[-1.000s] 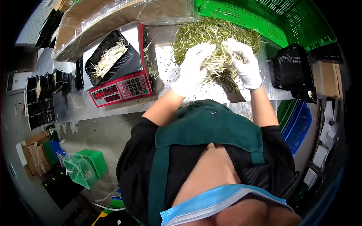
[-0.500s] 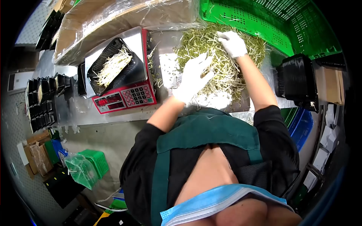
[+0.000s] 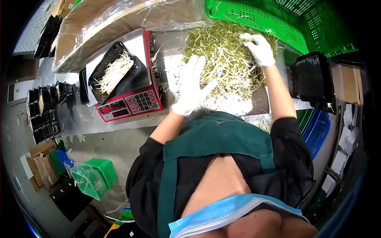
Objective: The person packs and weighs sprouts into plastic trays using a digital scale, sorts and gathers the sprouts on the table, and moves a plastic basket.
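Note:
A heap of bean sprouts [image 3: 228, 67], white stems mixed with green hulls, lies on the metal table in front of me. At its left edge my gloved left hand [image 3: 191, 88] is open, fingers stretched away from me and thumb apart, holding nothing. Over the far right of the heap, my gloved right hand [image 3: 260, 50] is closed, its fingertips pinched on a small greenish-white bit that looks like sprouts. To the left, a black plastic tray [image 3: 105, 85] with a clump of sprouts sits tilted on a red digital scale [image 3: 133, 104]; the scale's display is lit.
A plastic-lined cardboard box [image 3: 75, 45] stands behind the scale. The green perforated crate [image 3: 254, 23] borders the heap at the back right. Stacked black trays [image 3: 313, 79] stand at the right, and several filled trays [image 3: 47, 95] at the far left.
My left hand has drawn back left off the sprouts, its fingers now straighter. My right hand has shifted right across the heap and its fingers have curled into a pinch.

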The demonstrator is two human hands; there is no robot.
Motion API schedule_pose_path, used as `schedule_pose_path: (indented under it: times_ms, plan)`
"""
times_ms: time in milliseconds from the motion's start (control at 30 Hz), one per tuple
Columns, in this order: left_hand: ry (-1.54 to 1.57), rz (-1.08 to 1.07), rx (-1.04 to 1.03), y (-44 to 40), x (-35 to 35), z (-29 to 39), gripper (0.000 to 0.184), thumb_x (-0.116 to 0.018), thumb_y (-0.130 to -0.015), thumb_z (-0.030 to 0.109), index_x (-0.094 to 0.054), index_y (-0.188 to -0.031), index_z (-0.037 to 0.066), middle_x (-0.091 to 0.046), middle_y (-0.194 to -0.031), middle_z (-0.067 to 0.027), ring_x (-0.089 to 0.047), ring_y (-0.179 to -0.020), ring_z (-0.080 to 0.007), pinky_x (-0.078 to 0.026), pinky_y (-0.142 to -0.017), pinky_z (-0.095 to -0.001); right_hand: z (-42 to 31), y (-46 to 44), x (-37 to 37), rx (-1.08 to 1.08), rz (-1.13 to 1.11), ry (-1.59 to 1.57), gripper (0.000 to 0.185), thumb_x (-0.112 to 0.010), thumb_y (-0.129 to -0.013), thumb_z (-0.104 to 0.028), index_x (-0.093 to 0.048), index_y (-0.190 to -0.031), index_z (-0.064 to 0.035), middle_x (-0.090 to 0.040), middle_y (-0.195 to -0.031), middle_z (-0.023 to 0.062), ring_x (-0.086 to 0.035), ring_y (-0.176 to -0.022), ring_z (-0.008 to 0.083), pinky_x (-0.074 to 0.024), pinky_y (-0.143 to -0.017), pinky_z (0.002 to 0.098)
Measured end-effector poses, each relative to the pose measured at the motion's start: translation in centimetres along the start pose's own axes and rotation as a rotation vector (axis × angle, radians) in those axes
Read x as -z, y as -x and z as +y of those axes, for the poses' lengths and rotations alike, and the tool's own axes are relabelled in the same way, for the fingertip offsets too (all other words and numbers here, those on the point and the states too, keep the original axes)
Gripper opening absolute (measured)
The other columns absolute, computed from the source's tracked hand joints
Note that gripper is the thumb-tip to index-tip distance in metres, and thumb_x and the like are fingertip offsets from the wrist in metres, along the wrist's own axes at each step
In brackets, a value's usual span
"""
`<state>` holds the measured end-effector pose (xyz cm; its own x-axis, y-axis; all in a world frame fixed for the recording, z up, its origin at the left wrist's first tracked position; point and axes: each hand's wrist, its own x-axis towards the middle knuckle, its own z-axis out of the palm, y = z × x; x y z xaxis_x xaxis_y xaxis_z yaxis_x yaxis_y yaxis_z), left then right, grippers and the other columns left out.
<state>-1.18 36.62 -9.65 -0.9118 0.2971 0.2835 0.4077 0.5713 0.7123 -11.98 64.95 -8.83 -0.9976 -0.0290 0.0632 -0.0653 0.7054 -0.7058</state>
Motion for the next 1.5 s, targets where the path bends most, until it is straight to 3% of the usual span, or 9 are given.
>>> schedule_pose_path:
  times_ms: [100,233,367,533,633,800,1200,1400,1500]
  plan:
    - [-0.175,0.166,0.213,3.1,2.4,-2.0,0.098,-0.08,-0.07,0.04,-0.028,-0.145,0.004,-0.024,-0.147,-0.0305,-0.023,-0.137,-0.0422,-0.02,-0.111,-0.0487,1.2,4.3,2.2,0.0,0.09,-0.578,0.018,-0.062,-0.083,0.0,-0.062,-0.101,0.0017,-0.064,-0.117,0.0095,-0.057,-0.113,0.0191,-0.0421,-0.099,0.0328]
    - [-0.104,-0.201,0.163,4.7,0.1,-4.2,0.113,-0.074,-0.07,0.052,-0.009,-0.151,0.006,-0.008,-0.152,-0.0299,-0.004,-0.143,-0.0434,-0.014,-0.113,-0.0505,-0.8,6.6,1.7,0.279,-0.12,-0.133,0.075,-0.073,-0.074,-0.051,-0.051,-0.136,-0.0152,-0.04,-0.143,0.0219,-0.032,-0.138,0.0314,-0.0269,-0.112,0.0441]
    - [-0.206,-0.133,-0.073,2.3,-2.1,-0.4,0.101,-0.072,-0.073,0.04,-0.017,-0.15,0.005,-0.017,-0.15,-0.0304,-0.023,-0.136,-0.0454,-0.021,-0.111,-0.0518,-4.1,11.9,-3.0,0.509,-0.022,0.252,0.096,-0.067,-0.069,-0.062,-0.031,-0.148,-0.0204,-0.015,-0.154,0.0214,-0.018,-0.142,0.0376,-0.0174,-0.115,0.0459]
    - [0.044,0.182,-0.245,-1.4,-2.3,2.2,0.053,-0.069,-0.074,0.011,-0.056,-0.126,0.009,-0.052,-0.126,-0.0147,-0.047,-0.119,-0.0339,-0.038,-0.103,-0.0398,-4.7,9.8,-2.2,0.452,0.064,-0.224,0.039,-0.057,-0.079,-0.003,-0.061,-0.118,-0.0092,-0.061,-0.115,0.0098,-0.056,-0.107,0.0245,-0.0414,-0.099,0.0392]
    - [0.163,0.01,-0.222,-1.7,0.8,3.4,0.051,-0.069,-0.077,0.015,-0.056,-0.126,0.008,-0.05,-0.129,-0.0159,-0.045,-0.121,-0.0341,-0.036,-0.104,-0.0401,-6.7,10.4,1.3,0.179,-0.067,-0.729,0.04,-0.067,-0.082,-0.02,-0.062,-0.119,-0.0076,-0.059,-0.12,0.0095,-0.054,-0.114,0.0237,-0.0385,-0.102,0.038]
    - [0.045,-0.144,0.046,4.8,1.4,-2.0,0.083,-0.073,-0.076,0.037,-0.036,-0.141,0.002,-0.035,-0.143,-0.0238,-0.032,-0.134,-0.0377,-0.025,-0.111,-0.0456,1.0,15.2,1.5,0.211,0.018,-0.096,0.1,-0.083,-0.065,-0.031,-0.03,-0.145,-0.0017,-0.033,-0.149,0.0183,-0.027,-0.141,0.0284,-0.0214,-0.115,0.0384]
    - [-0.215,-0.098,-0.089,-8.3,-4.7,-0.1,0.079,-0.071,-0.078,0.042,-0.038,-0.14,0.005,-0.041,-0.14,-0.0234,-0.038,-0.132,-0.0365,-0.03,-0.109,-0.0422,-0.9,1.9,0.4,0.041,0.31,0.246,0.058,-0.065,-0.084,-0.044,-0.055,-0.131,-0.0122,-0.052,-0.134,0.0171,-0.047,-0.127,0.0321,-0.0377,-0.105,0.0349]
    - [0.159,0.087,-0.125,-4.1,-2.1,2.1,0.027,-0.064,-0.082,0.004,-0.067,-0.109,0.006,-0.067,-0.098,-0.0129,-0.064,-0.095,-0.0209,-0.048,-0.089,-0.0302,2.6,0.1,1.2,0.021,0.016,-0.342,0.027,-0.06,-0.086,-0.012,-0.068,-0.111,-0.0097,-0.069,-0.109,0.0056,-0.063,-0.099,0.0154,-0.0456,-0.092,0.0265]
    - [0.453,-0.181,0.034,-0.7,0.2,0.5,0.051,-0.07,-0.08,0.02,-0.055,-0.127,0.005,-0.059,-0.121,-0.0188,-0.056,-0.114,-0.0281,-0.041,-0.101,-0.0372,-2.3,5.2,4.5,0.048,-0.034,-0.473,0.024,-0.057,-0.089,-0.008,-0.067,-0.111,-0.0048,-0.069,-0.104,0.0077,-0.061,-0.093,0.013,-0.0464,-0.091,0.0251]
